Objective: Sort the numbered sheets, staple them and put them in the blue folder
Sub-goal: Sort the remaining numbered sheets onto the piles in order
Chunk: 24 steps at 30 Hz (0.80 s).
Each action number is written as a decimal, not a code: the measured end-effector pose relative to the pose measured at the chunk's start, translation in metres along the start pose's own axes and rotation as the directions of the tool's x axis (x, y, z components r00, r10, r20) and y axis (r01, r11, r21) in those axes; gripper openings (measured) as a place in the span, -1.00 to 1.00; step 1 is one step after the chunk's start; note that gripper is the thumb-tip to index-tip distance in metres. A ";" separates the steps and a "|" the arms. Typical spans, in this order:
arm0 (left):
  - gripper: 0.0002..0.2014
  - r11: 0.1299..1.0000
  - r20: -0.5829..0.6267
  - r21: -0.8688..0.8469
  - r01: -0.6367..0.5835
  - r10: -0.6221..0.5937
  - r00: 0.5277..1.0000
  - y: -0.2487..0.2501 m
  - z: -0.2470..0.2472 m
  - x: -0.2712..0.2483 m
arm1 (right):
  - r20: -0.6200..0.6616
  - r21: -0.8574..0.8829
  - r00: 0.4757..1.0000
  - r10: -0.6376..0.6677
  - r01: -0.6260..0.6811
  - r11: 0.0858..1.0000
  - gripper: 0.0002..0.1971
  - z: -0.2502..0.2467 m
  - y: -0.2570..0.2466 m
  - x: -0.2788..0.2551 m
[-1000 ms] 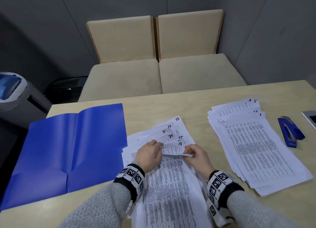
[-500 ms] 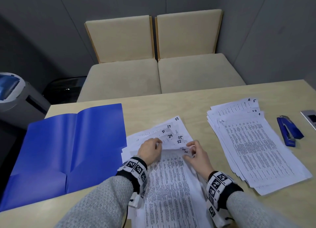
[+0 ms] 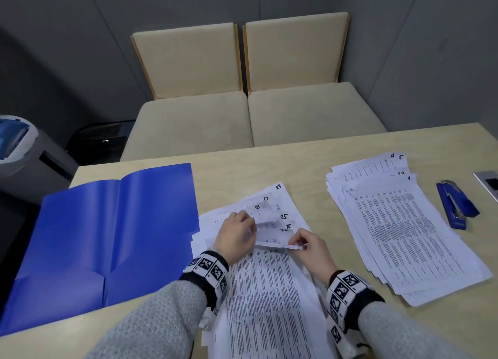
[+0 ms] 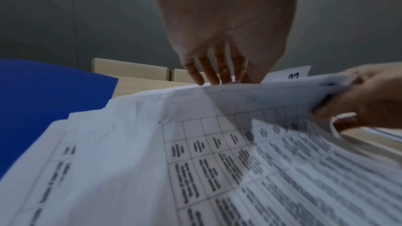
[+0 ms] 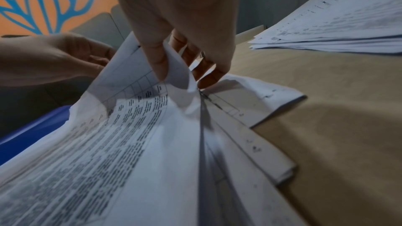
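Both hands are seen at work on the near stack of numbered sheets [image 3: 269, 291] on the bench [image 3: 310, 164]. The right hand [image 3: 312, 248] is closed on the lifted top corner of the uppermost sheets, the paper pinched between thumb [image 5: 158, 61] and fingers. The left hand [image 3: 237, 237] is laid just beside it, its straight fingers [image 4: 208, 73] pressed on the fanned sheets beneath, where the numbers 23, 17, 21, 25 and 22 can be read. The blue folder [image 3: 107, 237] is spread open flat to the left of the left hand, its edge tucked under the sheets. A second stack [image 3: 404, 229], showing 4, 5 and 1, is set well to the right of the right hand, with the blue stapler [image 3: 455, 205] beyond it.
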<state>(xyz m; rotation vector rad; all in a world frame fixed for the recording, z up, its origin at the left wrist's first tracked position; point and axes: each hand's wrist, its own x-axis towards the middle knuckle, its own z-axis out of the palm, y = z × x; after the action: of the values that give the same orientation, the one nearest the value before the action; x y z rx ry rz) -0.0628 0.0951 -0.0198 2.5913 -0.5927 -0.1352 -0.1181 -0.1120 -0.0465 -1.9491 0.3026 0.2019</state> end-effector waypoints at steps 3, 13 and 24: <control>-0.97 0.996 -0.042 -0.007 -0.085 0.084 0.996 0.005 0.000 -0.009 | -0.013 -0.006 1.000 -0.001 0.001 1.000 -0.82 0.000 0.001 0.000; -0.90 0.940 0.033 -0.328 0.097 -0.092 0.995 0.016 -0.001 -0.013 | 0.058 -0.044 0.997 -0.053 0.056 0.997 -0.68 -0.003 0.003 -0.001; -0.63 0.967 0.289 -0.032 0.251 -0.232 0.929 0.014 -0.007 0.024 | 0.028 -0.067 0.994 -0.104 0.105 0.992 -0.77 0.002 0.002 0.003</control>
<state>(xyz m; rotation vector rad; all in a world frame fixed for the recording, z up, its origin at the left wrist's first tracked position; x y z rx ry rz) -0.0453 0.0769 -0.0068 2.5870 -0.3532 -0.6059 -0.1158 -0.1111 -0.0501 -2.0226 0.1790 0.1689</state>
